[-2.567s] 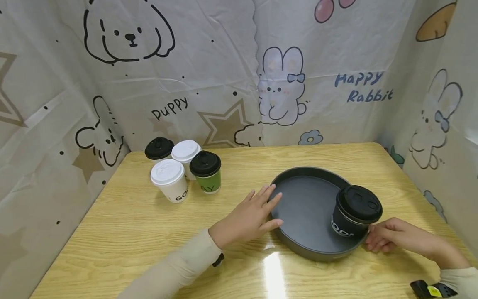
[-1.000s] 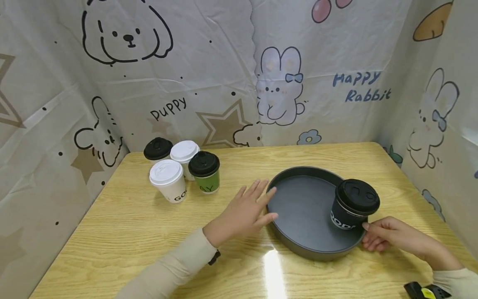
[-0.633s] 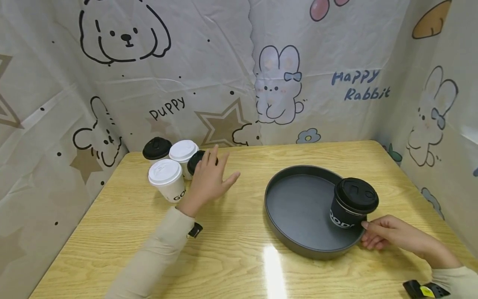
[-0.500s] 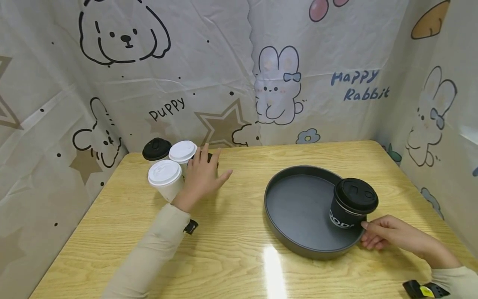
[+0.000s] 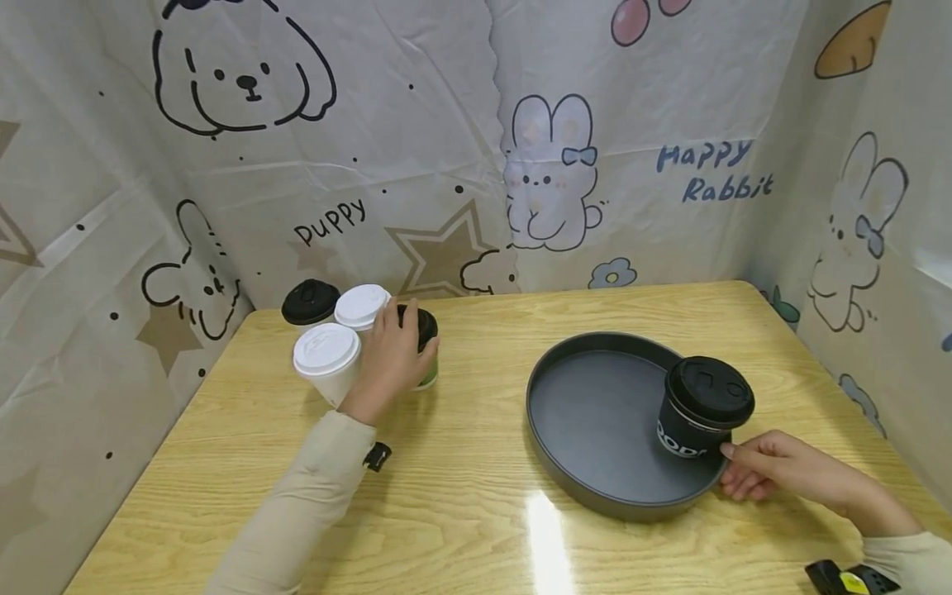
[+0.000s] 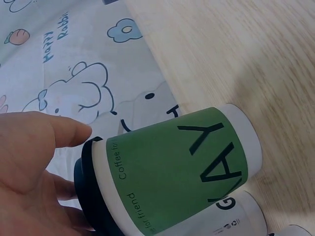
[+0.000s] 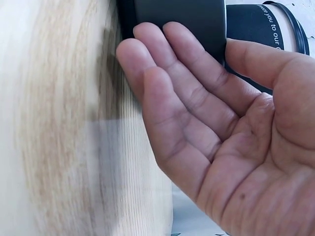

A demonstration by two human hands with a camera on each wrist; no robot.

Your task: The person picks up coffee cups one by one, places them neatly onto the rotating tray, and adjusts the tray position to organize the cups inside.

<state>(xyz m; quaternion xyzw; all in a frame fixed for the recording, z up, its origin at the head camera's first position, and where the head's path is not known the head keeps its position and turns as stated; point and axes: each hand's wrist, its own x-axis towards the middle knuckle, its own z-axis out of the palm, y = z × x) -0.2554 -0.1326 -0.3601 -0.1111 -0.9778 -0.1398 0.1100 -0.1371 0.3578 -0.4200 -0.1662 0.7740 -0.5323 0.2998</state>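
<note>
Wood table: blk cup in tray, left hand round green cup.

Pale wooden worktop, glossy with glare. Carrying four lidded cups clustered at the far left corner. Bearing a round dark tray toward the right.

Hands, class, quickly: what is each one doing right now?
Left hand: grips the green cup.
Right hand: open, fingers against the tray wall.
</note>
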